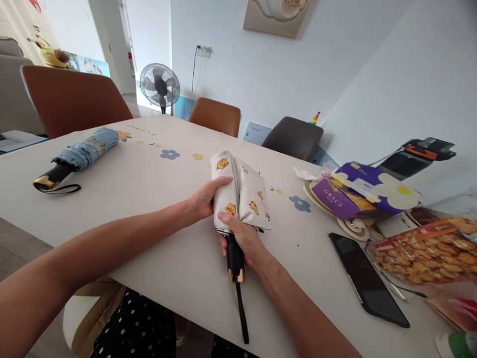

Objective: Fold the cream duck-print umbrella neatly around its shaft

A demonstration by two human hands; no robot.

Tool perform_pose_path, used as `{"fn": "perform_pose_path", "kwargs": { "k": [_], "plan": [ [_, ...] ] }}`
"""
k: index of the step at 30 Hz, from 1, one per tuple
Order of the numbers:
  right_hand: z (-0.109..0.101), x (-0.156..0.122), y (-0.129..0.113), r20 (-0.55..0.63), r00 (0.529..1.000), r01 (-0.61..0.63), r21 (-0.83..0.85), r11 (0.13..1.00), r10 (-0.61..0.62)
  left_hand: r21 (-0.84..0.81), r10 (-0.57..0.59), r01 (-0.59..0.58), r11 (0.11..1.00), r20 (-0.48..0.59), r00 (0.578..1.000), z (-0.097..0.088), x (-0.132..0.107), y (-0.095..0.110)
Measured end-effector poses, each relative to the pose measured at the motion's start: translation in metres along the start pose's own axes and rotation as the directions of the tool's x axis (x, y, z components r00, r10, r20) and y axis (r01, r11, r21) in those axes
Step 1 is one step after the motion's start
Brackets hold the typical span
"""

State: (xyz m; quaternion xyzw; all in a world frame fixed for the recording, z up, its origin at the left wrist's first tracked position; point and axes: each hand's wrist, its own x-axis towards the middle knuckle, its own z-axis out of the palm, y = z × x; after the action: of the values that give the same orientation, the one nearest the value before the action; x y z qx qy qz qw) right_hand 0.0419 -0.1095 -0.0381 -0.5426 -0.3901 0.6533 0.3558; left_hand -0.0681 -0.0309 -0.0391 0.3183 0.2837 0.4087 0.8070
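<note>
The person's left grip [204,200] is closed on the side of a folded white umbrella [225,186], thumb laid across the fabric and fingers mostly hidden behind it. The right grip [248,243] is wrapped around the same umbrella lower down, where canopy meets handle, with its thumb pressing on the fabric and fingertips showing at the handle's left side. The umbrella is printed with small yellow cartoon ducks; its canopy points away from the person, with one fold of cloth [254,196] spread loosely to the right. Its black handle [234,256] has a gold-coloured end, and a black strap [242,313] trails toward the person.

The umbrella is above the middle of a pale bench [179,271] decorated with printed flowers; whether it touches the surface is unclear. To the left, well apart, lies a folded light-blue umbrella [87,149] with a black and gold handle. To the right, a dark phone [368,278] lies face up beside a clear pack of biscuits [428,251]. Beyond these are a purple box with a flower pattern [376,186] and a smaller box marked "GRACE" [331,199].

Around the far side stand two brown chairs [216,117] and a dark grey chair [292,139], with a fan [160,85] behind, near the wall.
</note>
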Motion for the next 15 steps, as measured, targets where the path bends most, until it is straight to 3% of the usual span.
{"fn": "perform_pose_path", "kwargs": {
  "k": [7, 15],
  "plan": [
    [0.005, -0.0046, -0.0023, -0.049, 0.999, -0.009, -0.003, 1.0, 0.008, -0.037, 0.02, -0.021, 0.999, -0.045, 0.999, -0.003, 0.002, 0.0],
    [-0.0016, 0.0016, 0.0013, 0.053, 0.998, 0.016, 0.116, 0.993, -0.022, 0.004, -0.003, 0.004, 1.0, -0.026, 1.0, -0.0024, -0.0006, 0.0019]
  ]
}}
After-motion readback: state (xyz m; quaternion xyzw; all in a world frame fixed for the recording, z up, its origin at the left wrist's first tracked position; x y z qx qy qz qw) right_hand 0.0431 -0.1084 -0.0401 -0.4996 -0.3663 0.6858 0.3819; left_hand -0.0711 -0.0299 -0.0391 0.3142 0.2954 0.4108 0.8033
